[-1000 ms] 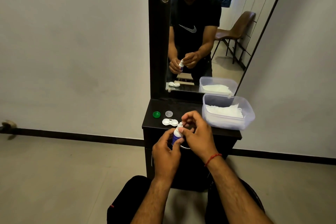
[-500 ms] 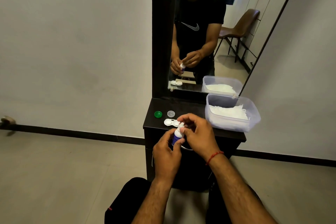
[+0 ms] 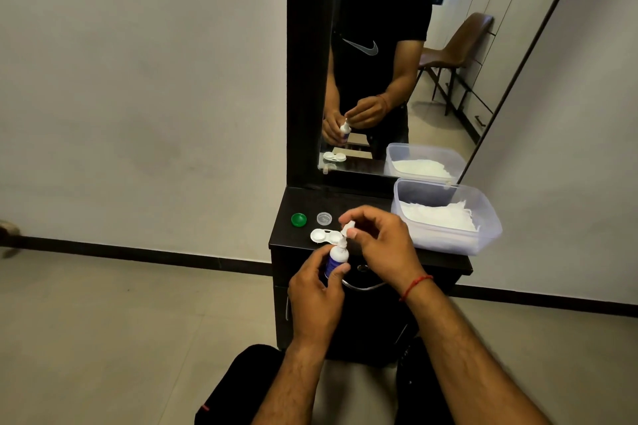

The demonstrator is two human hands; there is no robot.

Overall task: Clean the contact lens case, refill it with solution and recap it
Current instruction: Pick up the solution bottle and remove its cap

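1. Head view: the left hand (image 3: 316,300) grips the solution bottle (image 3: 334,260) upright in front of the near edge of the tabletop (image 3: 359,200), with its fingers curled round the blue-labelled body.
2. The right hand (image 3: 381,245) pinches a small white bottle cap (image 3: 348,228) between thumb and forefinger, just above the nozzle (image 3: 341,245). It cannot be told whether cap and nozzle touch.
3. The lens case (image 3: 326,236) lies on the tabletop just behind the bottle, with both wells uncovered.
4. A green case cap (image 3: 298,219) and a clear case cap (image 3: 324,218) lie side by side behind the lens case, apart from it.
5. A translucent plastic container (image 3: 445,240) stands at the right end of the tabletop and holds white tissue (image 3: 438,217).
6. A mirror (image 3: 448,107) rises behind the tabletop and reflects both hands, the bottle, the lens case and the container.
7. A red thread (image 3: 416,286) circles the right wrist.
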